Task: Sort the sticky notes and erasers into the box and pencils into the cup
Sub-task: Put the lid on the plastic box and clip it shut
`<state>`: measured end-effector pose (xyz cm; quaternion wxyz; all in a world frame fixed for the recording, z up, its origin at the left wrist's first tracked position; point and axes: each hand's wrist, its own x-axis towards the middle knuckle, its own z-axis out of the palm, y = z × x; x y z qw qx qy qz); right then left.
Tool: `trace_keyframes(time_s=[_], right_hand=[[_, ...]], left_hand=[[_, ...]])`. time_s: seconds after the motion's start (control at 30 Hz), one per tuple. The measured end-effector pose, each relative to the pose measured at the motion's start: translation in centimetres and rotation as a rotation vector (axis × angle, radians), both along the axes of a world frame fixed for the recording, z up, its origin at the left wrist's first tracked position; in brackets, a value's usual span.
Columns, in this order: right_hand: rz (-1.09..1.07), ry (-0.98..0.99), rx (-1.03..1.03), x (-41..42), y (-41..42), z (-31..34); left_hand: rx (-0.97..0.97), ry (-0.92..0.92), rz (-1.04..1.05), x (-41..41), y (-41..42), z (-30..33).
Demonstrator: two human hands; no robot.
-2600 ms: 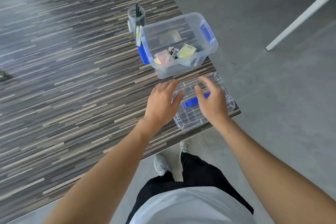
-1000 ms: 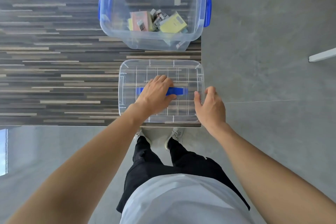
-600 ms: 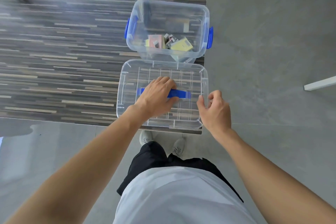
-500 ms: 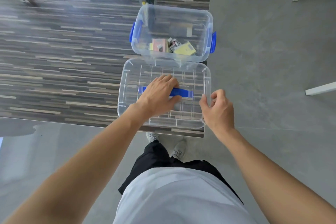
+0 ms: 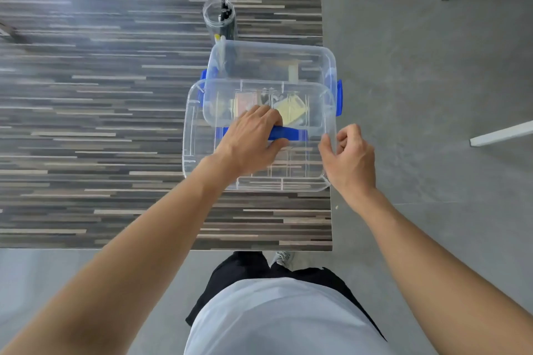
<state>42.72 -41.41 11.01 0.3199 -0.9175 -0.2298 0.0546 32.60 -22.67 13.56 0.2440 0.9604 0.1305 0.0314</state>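
Observation:
A clear plastic box (image 5: 288, 50) with blue side latches stands near the table's right edge. Sticky notes (image 5: 292, 108) and small erasers lie in its near end, seen through the lid. The clear lid (image 5: 199, 153) with a blue handle (image 5: 288, 133) is raised and overlaps the box's near half. My left hand (image 5: 251, 138) grips the blue handle from above. My right hand (image 5: 350, 158) pinches the lid's right rim. Behind the box stands a clear cup (image 5: 219, 19) holding dark pencils.
The striped wood table (image 5: 101, 124) ends at its right edge just beside the box and at its front edge close to my legs. Grey floor lies to the right, with white furniture legs (image 5: 500, 133) on it.
Both hands have lifted the lid off the table and carried it away from me, so it now covers the near half of the box.

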Motion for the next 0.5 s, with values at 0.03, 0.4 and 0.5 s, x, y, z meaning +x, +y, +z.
trace_keyframes(time_s=[0.03,0.4,0.5], right_hand=[[-0.006,-0.002,-0.003,0.4,0.6,0.0],[-0.078,0.008,-0.017,5.9,5.4,-0.5],[-0.114,0.016,-0.011,7.2,6.1,-1.1]], left_hand=[[-0.003,0.002,-0.003,0.5,0.6,0.0],[-0.049,0.006,-0.039,7.1,5.5,-0.9],[-0.063,0.006,-0.056,8.5,6.3,-1.5]])
